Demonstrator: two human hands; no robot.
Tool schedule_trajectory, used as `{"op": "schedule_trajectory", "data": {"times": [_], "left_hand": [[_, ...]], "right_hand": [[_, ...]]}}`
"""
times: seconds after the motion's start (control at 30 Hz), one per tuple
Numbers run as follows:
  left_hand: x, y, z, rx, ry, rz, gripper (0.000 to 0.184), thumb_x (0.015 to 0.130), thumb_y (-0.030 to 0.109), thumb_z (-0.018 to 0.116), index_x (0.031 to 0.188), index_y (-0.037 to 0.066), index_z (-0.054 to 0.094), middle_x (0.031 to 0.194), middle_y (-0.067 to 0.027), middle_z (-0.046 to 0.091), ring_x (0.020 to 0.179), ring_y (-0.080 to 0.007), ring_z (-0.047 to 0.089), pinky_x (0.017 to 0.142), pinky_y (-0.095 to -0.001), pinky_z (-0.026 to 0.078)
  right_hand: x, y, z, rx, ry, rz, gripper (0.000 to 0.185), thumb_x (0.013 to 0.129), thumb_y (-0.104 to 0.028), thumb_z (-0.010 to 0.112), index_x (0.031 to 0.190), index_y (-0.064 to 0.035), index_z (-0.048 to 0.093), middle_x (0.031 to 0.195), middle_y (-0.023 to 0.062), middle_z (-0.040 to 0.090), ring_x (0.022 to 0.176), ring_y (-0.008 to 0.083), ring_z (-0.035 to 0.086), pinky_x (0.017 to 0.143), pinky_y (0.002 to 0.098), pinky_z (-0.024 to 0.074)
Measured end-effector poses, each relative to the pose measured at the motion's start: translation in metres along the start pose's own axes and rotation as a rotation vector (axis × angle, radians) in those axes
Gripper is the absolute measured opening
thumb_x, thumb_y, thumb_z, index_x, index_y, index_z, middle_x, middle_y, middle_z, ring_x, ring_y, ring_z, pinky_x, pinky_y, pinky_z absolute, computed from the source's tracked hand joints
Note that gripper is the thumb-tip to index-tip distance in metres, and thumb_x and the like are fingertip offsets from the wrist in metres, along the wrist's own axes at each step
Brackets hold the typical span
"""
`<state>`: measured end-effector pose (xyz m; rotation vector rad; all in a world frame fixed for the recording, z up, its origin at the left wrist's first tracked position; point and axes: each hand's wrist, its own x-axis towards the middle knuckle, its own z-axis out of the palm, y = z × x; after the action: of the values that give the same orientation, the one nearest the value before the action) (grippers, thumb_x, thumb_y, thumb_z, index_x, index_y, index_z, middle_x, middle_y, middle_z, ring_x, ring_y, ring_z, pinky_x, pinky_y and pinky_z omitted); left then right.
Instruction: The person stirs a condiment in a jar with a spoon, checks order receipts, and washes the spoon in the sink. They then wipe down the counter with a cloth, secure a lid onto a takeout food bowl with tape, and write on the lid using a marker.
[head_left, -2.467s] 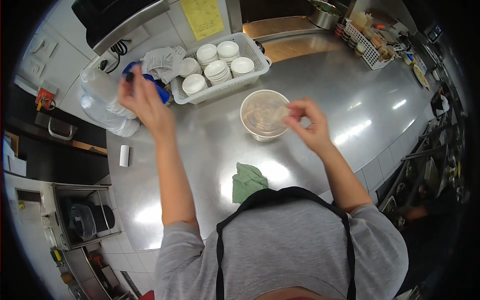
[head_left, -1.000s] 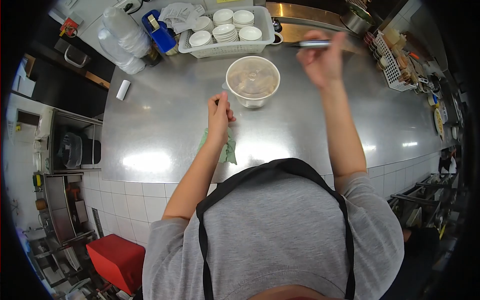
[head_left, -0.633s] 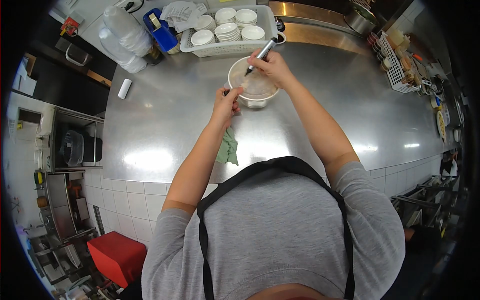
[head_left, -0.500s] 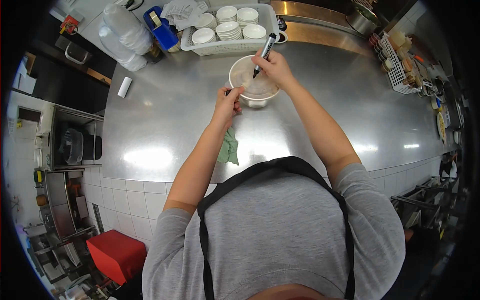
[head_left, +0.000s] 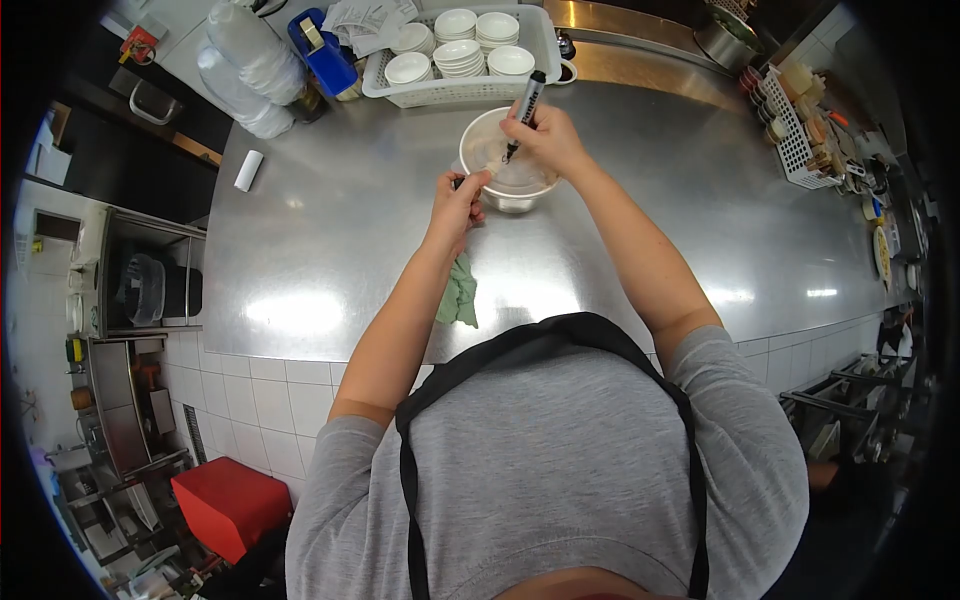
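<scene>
A round tub (head_left: pixel 515 203) with a translucent lid stands on the steel table. My right hand (head_left: pixel 546 138) is closed round a grey and black marker (head_left: pixel 529 98), its dark tip down at the lid. At the tub's near left rim is my left hand (head_left: pixel 458 203), closed, with a small black piece, likely the marker's cap, showing between its fingers; its thumb and forefinger reach the lid's edge. A crumpled green cloth (head_left: pixel 459 294) lies on the table below my left hand.
Behind the tub a white basket (head_left: pixel 420 96) holds stacked white dishes. Wrapped plastic containers (head_left: pixel 243 75), a blue tape dispenser (head_left: pixel 328 62) and a white roll (head_left: pixel 249 171) are at the left. A perforated basket (head_left: pixel 797 155) stands at the right; a red box (head_left: pixel 232 505) is below left.
Both hands have come together at the tub. The marker, earlier raised at the right, is now tip-down at the lid. In the last half second it has become a little more upright.
</scene>
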<state>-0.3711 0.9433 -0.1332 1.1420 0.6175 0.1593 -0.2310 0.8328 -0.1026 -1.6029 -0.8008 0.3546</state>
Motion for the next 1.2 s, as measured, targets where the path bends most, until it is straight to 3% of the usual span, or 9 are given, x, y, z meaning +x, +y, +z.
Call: {"op": "schedule_trajectory", "data": {"times": [0.23,0.3,0.37,0.47,0.57,0.67,0.87,1.2], "left_hand": [[0.0010,-0.0006,-0.0008,0.007,-0.013,-0.011,0.042,0.073,0.029,0.067,0.092,0.009,0.036,0.069,0.0011,0.039,0.055,-0.0078,0.038,0.051,-0.0246,0.036],[0.0004,-0.0007,0.0001,-0.027,-0.008,-0.011,0.051,0.070,0.027,0.069,0.100,0.006,0.034,0.066,0.0020,0.040,0.051,-0.0060,0.037,0.046,-0.0222,0.034],[0.0001,-0.0010,0.0007,-0.029,-0.009,-0.009,0.051,0.071,0.027,0.069,0.100,0.006,0.033,0.065,0.0022,0.040,0.051,-0.0059,0.037,0.046,-0.0222,0.034],[0.0007,-0.0014,-0.0006,-0.029,-0.011,-0.009,0.051,0.071,0.028,0.069,0.100,0.006,0.033,0.065,0.0025,0.040,0.051,-0.0058,0.037,0.046,-0.0220,0.034],[0.0010,-0.0023,-0.0004,-0.022,-0.016,-0.009,0.052,0.070,0.029,0.070,0.100,0.006,0.033,0.065,0.0027,0.040,0.051,-0.0058,0.037,0.047,-0.0218,0.034],[0.0008,-0.0016,-0.0009,-0.011,-0.013,-0.007,0.052,0.070,0.030,0.070,0.100,0.006,0.033,0.065,0.0028,0.040,0.051,-0.0058,0.037,0.047,-0.0219,0.035],[-0.0009,-0.0014,0.0000,-0.008,-0.009,-0.003,0.055,0.070,0.031,0.070,0.102,0.005,0.033,0.064,0.0030,0.039,0.051,-0.0058,0.037,0.047,-0.0217,0.035],[-0.0003,-0.0021,-0.0007,-0.002,-0.006,-0.019,0.055,0.071,0.032,0.070,0.103,0.006,0.033,0.064,0.0034,0.040,0.051,-0.0054,0.038,0.047,-0.0214,0.035]], "right_hand": [[0.0007,0.0009,0.0011,-0.003,0.111,0.026,0.021,0.076,-0.022,0.065,0.082,-0.0022,0.061,0.070,0.0018,0.060,0.062,0.0079,0.053,0.058,0.0243,0.0439],[0.0018,0.0038,0.0000,0.040,0.132,0.030,0.022,0.076,-0.022,0.065,0.082,-0.0019,0.061,0.069,0.0016,0.060,0.061,0.0079,0.053,0.057,0.0243,0.0440],[0.0029,0.0047,-0.0013,-0.156,0.094,0.033,0.021,0.076,-0.022,0.064,0.081,-0.0019,0.061,0.069,0.0015,0.060,0.061,0.0076,0.053,0.057,0.0242,0.0437],[0.0030,0.0040,0.0009,0.035,0.166,0.031,0.021,0.074,-0.022,0.064,0.078,-0.0017,0.062,0.067,0.0033,0.060,0.060,0.0090,0.053,0.056,0.0257,0.0438],[0.0029,0.0025,-0.0007,-0.103,0.137,0.014,0.021,0.073,-0.022,0.063,0.074,-0.0014,0.061,0.066,0.0054,0.060,0.060,0.0105,0.054,0.055,0.0268,0.0436],[0.0013,0.0017,0.0010,0.018,0.160,-0.018,0.022,0.072,-0.022,0.063,0.073,-0.0009,0.061,0.063,0.0060,0.059,0.057,0.0117,0.054,0.054,0.0277,0.0433],[0.0019,0.0051,0.0017,-0.192,0.241,0.002,0.022,0.073,-0.023,0.062,0.072,-0.0016,0.060,0.058,0.0041,0.057,0.053,0.0097,0.051,0.050,0.0271,0.0412],[-0.0021,-0.0026,0.0043,-0.101,0.321,-0.068,0.022,0.074,-0.024,0.062,0.071,-0.0024,0.059,0.058,0.0019,0.056,0.052,0.0074,0.048,0.049,0.0255,0.0392]]}}
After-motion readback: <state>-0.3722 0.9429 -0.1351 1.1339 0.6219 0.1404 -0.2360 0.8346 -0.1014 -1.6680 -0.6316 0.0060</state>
